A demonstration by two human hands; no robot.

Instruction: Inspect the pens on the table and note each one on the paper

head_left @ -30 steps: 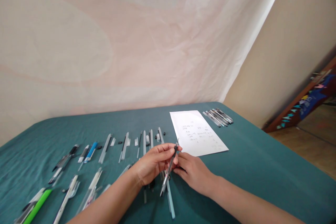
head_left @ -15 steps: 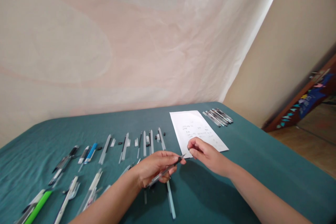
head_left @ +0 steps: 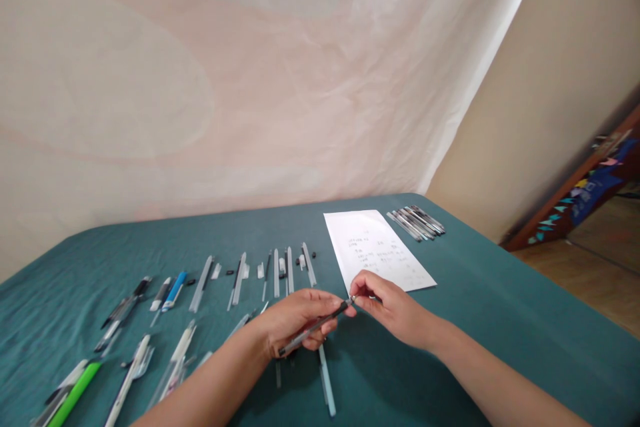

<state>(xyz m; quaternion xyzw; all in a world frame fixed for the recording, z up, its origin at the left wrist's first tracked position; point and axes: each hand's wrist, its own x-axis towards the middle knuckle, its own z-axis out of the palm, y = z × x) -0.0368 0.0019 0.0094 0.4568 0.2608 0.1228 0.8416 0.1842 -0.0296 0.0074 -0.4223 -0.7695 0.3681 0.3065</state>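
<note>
The left grip clasps a slim, clear plastic pen with a black front section, slanted towards the right grip, which pinches its tip. Ideally, brace the barrel and keep fingertip pressure straight along it.

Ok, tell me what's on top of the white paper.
The white paper bears rows of faint handwriting, too small to read. The right hand hides its near left corner, so whatever lies there cannot be seen.
</note>
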